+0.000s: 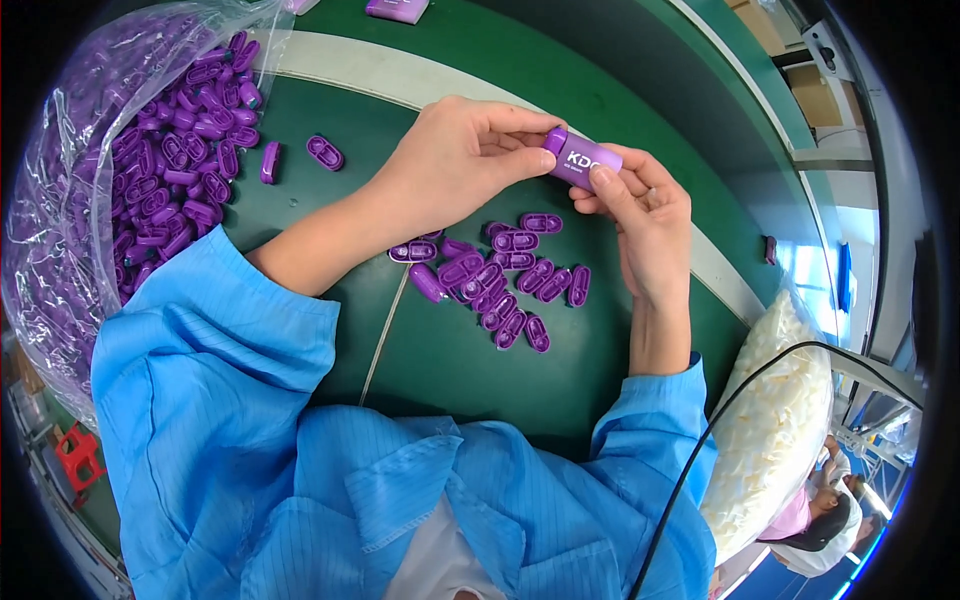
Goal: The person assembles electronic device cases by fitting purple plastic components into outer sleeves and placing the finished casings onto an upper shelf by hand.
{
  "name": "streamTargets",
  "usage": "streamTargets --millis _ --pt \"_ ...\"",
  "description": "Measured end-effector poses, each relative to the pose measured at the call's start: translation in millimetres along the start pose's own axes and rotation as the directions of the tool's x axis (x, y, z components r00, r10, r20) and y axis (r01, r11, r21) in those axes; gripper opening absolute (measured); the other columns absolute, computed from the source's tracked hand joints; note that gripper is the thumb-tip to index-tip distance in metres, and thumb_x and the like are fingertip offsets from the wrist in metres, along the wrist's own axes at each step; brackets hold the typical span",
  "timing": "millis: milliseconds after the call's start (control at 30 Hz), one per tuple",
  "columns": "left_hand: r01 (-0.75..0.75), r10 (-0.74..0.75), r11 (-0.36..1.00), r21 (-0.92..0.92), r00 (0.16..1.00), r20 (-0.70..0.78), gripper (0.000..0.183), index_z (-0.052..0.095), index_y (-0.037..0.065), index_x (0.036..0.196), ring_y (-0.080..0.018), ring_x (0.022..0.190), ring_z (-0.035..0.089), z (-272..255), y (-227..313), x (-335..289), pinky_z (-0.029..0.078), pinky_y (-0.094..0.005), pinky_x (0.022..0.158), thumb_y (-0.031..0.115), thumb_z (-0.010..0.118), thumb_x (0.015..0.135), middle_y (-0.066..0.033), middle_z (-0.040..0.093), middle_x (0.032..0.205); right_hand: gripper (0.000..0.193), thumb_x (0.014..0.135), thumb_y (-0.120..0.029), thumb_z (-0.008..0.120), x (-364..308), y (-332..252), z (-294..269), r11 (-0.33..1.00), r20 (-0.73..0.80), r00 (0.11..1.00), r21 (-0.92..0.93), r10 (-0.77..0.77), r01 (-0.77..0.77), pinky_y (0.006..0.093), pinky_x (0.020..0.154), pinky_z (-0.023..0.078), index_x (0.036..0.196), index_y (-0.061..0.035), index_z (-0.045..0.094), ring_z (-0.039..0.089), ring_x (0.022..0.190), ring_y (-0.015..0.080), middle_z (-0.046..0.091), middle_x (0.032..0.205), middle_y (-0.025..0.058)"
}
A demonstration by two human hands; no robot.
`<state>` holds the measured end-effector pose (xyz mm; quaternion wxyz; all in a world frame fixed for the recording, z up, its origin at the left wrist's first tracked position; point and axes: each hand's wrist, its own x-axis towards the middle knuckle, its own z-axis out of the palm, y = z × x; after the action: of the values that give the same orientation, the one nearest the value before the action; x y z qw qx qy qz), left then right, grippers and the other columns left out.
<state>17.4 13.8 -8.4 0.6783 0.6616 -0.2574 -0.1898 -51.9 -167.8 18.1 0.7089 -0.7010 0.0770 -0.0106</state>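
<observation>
Both hands are raised over the far part of the green table. My right hand (645, 205) is closed round a small purple rectangular case (580, 158) with white lettering, its thumb lying across the front. At the case's left end, thumb and forefinger of my left hand (455, 155) pinch a darker purple end cap (556, 139). The cap meets the case; whether it is fully seated I cannot tell. Below the hands lies a loose group of oval purple caps (483, 275), many with their hollow side up.
A clear plastic bag (75, 150) at the left spills many purple caps (165, 185). Two caps (324, 153) lie apart beside it. Another purple case (397, 9) lies beyond the pale strip (345, 68). At right are a bag of whitish pieces (770, 420), a black cable (690, 470) and people.
</observation>
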Motion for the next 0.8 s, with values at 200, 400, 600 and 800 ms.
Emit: streamTargets --millis 200,400,600,800 --pt "-0.014 0.013 0.999 -0.035 1.0 -0.026 0.032 0.058 -0.001 0.115 -0.0129 0.092 0.062 2.7 -2.2 -1.2 0.049 -0.024 0.084 0.005 0.062 0.084 -0.0099 0.064 0.104 0.025 0.084 -0.002 0.061 -7.0 -1.0 8.4 0.998 -0.029 0.998 -0.028 -0.061 0.06 0.0232 0.07 0.053 0.106 0.007 0.054 0.063 0.077 0.0143 0.064 0.092 0.0144" --pt "-0.061 0.073 0.982 0.179 0.996 -0.059 0.032 0.054 -0.004 0.117 -0.02 0.087 0.064 11.5 -1.0 -8.1 0.05 -0.0283 0.076 0.005 0.057 0.087 -0.0142 0.063 0.1 0.023 0.085 -0.001 0.06 -8.9 0.1 16.7 0.994 -0.061 0.993 -0.06 -0.098 0.095 0.023 0.071 0.052 0.105 0.0072 0.054 0.063 0.078 0.0137 0.064 0.093 0.0143" --pt "-0.173 0.288 0.812 0.557 0.949 -0.125 0.041 0.041 -0.003 0.123 -0.0408 0.082 0.058 31.2 3.4 -24.3 0.049 -0.0412 0.068 0.002 0.053 0.084 -0.0254 0.056 0.1 0.021 0.084 0.0 0.061 -13.7 5.7 26.8 0.952 -0.112 0.97 -0.245 -0.216 0.184 0.0226 0.072 0.052 0.103 0.0064 0.054 0.063 0.078 0.0123 0.065 0.09 0.0122" --pt "-0.187 0.317 0.644 0.742 0.948 -0.037 0.041 0.04 -0.002 0.12 -0.0384 0.076 0.059 25.7 2.8 -26.4 0.049 -0.0429 0.066 0.003 0.055 0.083 -0.0215 0.058 0.089 0.019 0.084 0.0 0.062 -12.4 9.4 25.5 0.904 -0.106 0.942 -0.333 -0.317 0.267 0.0231 0.072 0.052 0.1 0.0068 0.055 0.063 0.076 0.0116 0.066 0.086 0.0103"
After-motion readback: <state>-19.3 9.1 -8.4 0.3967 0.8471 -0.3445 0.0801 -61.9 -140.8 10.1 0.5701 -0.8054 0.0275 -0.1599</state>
